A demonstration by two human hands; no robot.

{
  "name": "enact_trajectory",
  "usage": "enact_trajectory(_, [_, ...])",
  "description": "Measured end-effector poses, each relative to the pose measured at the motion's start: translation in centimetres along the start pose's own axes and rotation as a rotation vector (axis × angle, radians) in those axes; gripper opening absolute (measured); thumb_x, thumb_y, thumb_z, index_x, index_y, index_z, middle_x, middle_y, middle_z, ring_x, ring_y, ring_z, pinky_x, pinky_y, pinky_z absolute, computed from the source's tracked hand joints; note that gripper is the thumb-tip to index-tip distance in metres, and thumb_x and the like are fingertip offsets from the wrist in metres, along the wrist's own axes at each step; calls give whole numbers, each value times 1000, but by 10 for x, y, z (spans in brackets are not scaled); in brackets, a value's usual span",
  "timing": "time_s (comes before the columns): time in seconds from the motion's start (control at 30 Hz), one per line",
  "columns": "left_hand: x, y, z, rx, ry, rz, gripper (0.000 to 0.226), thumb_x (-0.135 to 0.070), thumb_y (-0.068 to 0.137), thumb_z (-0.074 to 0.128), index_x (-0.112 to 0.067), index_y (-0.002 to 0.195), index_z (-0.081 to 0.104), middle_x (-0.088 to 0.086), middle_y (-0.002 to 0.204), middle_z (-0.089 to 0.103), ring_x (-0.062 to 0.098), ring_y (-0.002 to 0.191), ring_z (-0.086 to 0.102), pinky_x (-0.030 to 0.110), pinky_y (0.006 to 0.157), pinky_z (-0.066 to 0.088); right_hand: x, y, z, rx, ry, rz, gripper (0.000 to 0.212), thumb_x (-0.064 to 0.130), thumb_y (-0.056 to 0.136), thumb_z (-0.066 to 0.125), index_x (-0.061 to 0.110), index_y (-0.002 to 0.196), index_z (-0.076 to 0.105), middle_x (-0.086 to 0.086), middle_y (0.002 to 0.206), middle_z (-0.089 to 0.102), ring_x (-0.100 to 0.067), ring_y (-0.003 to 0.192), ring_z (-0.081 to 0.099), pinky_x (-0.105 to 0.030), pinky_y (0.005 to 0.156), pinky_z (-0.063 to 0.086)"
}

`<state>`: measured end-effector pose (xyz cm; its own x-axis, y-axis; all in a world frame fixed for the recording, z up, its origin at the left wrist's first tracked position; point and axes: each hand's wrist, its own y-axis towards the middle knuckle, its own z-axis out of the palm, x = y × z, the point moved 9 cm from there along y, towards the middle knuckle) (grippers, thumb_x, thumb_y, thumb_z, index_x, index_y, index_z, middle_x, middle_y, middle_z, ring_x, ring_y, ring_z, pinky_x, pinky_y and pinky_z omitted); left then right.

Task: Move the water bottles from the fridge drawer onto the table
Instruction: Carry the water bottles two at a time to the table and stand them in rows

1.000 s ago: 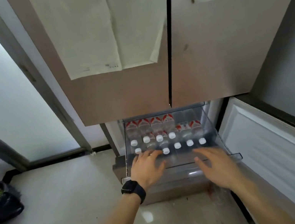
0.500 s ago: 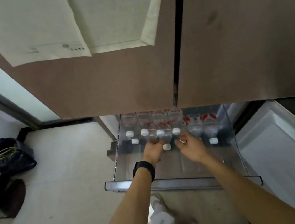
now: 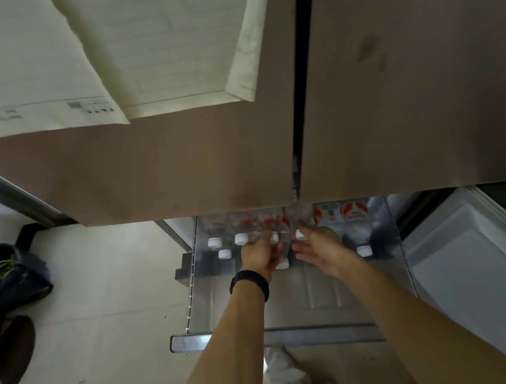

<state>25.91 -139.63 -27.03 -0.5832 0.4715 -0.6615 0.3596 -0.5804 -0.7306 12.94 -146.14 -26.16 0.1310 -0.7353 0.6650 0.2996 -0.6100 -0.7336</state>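
Fridge drawer (image 3: pixel 183 341), clear water bottles (image 3: pixel 355 232), white caps (image 3: pixel 364 251), red labels (image 3: pixel 353 211)

Clear fridge drawer (image 3: pixel 324 294), white-capped water bottles (image 3: pixel 353 212) in rows across its back.

Both hands have moved from the front rim of the fridge drawer (image 3: pixel 268 330) to the water bottles (image 3: pixel 241 239) at its back. The left hand (image 3: pixel 260 254) now grips one bottle (image 3: pixel 282 264); the right hand (image 3: pixel 320 249) has loosened its fingers beside it.

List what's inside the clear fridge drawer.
Clear plastic water bottles, white-capped, red-labelled, at the back of the drawer, left hand and right hand among them. Brown fridge doors cover their far ends; the hands hide some.
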Motion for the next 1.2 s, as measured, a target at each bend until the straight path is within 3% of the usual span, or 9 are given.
enact_trajectory(0.13, [-5,-18,8,63,56,38,33,-39,95,66,-8,108,66,8,87,62,20,76,59,35,74,53,11,-25,-23,-78,-182,-136,33,52,98,50,19,97,57,-9,104,70,-24,93,70,-39,85,58])
enact_trajectory(0.27, [-8,-50,-6,59,220,145,29,-34,102,56,-7,110,59,3,89,66,9,65,65,23,61,54,4,-57,-60,-198,-334,-278,24,40,101,50,17,108,50,-2,98,69,-23,82,73,-49,85,58])
enact_trajectory(0.37, [-10,-77,-20,18,351,219,34,-31,103,54,-8,122,38,10,107,66,18,72,67,27,58,56,-4,-82,-84,-275,-409,-372,21,35,101,52,18,109,44,4,91,69,-21,75,74,-55,82,57])
enact_trajectory(0.5, [-43,-117,-28,-162,820,586,29,-35,103,48,-18,109,26,12,92,67,31,72,66,50,66,58,10,-118,-104,-381,-571,-483,24,36,102,45,14,111,41,-9,98,71,-22,79,69,-43,69,55])
enact_trajectory(0.6, [-71,-149,-14,-240,1142,843,28,-44,103,43,-22,110,28,4,89,66,29,68,66,47,58,56,38,-149,-110,-461,-826,-582,31,40,102,42,11,114,40,-13,96,68,-31,79,61,-34,59,40])
enact_trajectory(0.73, [-91,-171,20,-129,1369,1018,29,-41,105,42,-13,113,37,-1,84,58,21,61,58,40,53,53,74,-182,-98,-444,-1089,-736,32,36,103,42,7,115,43,-9,87,59,-24,69,51,-34,57,36])
enact_trajectory(0.9, [-88,-171,46,8,1658,995,33,-42,105,41,-12,118,36,-5,85,48,23,66,53,38,61,49,86,-192,-71,-340,-1411,-817,30,38,103,40,11,116,46,-12,99,65,-28,77,59,-35,62,41])
enact_trajectory(1.07, [-87,-170,57,162,1721,951,27,-43,104,44,-21,108,30,-10,74,42,15,60,48,29,52,36,80,-187,-47,-224,-1614,-729,31,45,103,35,19,118,41,-5,109,62,-19,76,51,-32,64,42])
enact_trajectory(1.2, [-79,-162,55,220,1742,903,29,-44,104,44,-20,114,33,-2,89,54,21,70,56,36,62,48,68,-178,-36,-164,-1691,-734,31,45,103,35,20,119,42,-4,117,62,-20,82,54,-34,65,43])
